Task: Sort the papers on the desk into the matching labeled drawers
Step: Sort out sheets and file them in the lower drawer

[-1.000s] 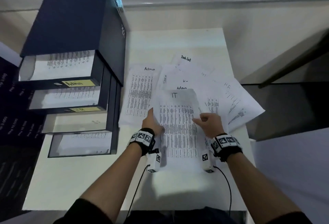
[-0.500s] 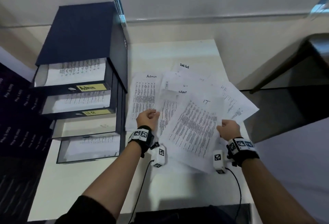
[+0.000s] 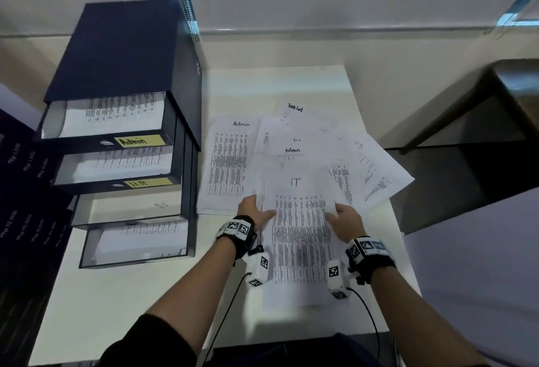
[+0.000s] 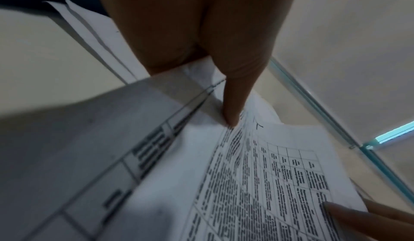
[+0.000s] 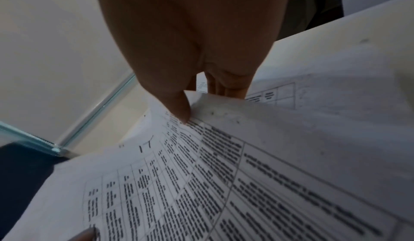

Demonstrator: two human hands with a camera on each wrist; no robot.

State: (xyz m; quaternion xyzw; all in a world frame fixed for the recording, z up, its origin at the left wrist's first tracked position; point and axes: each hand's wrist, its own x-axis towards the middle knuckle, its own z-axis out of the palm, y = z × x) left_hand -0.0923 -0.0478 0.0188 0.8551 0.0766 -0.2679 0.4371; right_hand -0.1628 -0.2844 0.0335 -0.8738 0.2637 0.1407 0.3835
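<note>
The IT sheet (image 3: 299, 238) sits at lower centre of the head view, lifted a little over the spread papers (image 3: 344, 162); the left hand (image 3: 253, 211) pinches its left edge and the right hand (image 3: 345, 219) its right edge, thumb on top and fingers under (both wrist views show the thumb tip pressed on the print); so both hands are closed on the one sheet.

The drawers (image 3: 122, 174) stand at centre left of the frame on the white surface (image 3: 122, 302), all four pulled out; the top reads Admin (image 3: 139, 141), the second HR (image 3: 147, 183); the two lower labels I cannot read, so which is IT cannot be told from here, though it should be one of the two.

To do the step well, I judge: check that only one sheet is in the pinch, since others lie directly beneath; keep it level and lightly taut between the hands so it does not sag or crease; read the lower labels before committing; carry it left across the Admin sheet (image 3: 227, 159) without dragging that sheet along; lead with the left edge into the drawer mouth, clear of the drawer above; lay it flat on the paper already inside.
</note>
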